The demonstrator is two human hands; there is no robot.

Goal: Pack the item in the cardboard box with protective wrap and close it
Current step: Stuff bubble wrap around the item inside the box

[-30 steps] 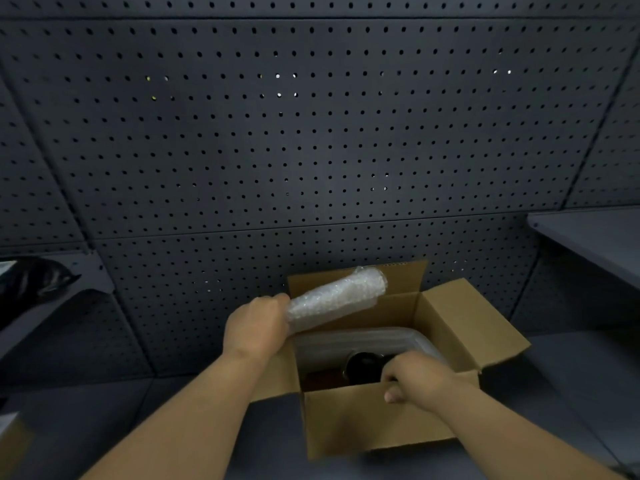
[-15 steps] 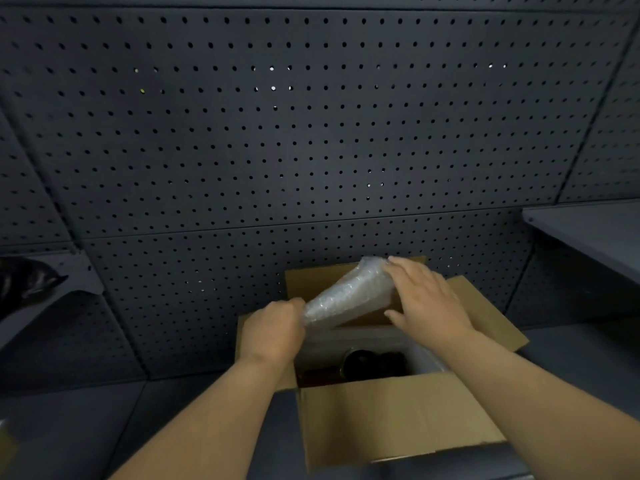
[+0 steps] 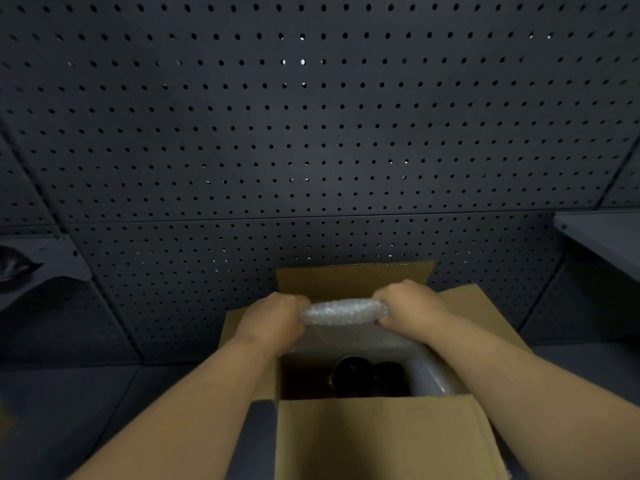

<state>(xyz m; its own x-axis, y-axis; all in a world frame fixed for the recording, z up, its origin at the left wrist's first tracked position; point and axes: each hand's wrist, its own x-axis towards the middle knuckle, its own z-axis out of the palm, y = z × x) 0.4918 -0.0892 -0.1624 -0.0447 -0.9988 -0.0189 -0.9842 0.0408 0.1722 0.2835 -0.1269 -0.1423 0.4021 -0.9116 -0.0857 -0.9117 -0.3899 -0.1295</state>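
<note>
An open cardboard box [image 3: 381, 441] stands in front of me with its flaps spread. A dark round item [image 3: 367, 375] lies deep inside it, beside a pale sheet of wrap [image 3: 429, 375] along the right wall. Above the opening I hold a roll of bubble wrap [image 3: 343, 311] level. My left hand [image 3: 273, 317] grips its left end and my right hand [image 3: 408, 306] grips its right end, both with fingers curled round it.
A dark pegboard wall [image 3: 311, 150] rises right behind the box. A grey shelf [image 3: 602, 237] juts out at the right. At the left, another shelf [image 3: 45, 268] carries a dark shiny object [image 3: 14, 265]. The box sits on a dark grey tabletop [image 3: 69, 410].
My right hand left the box's front wall, rose and took the far end of the roll. The roll swung from slanted to level above the opening, now held by both hands.
</note>
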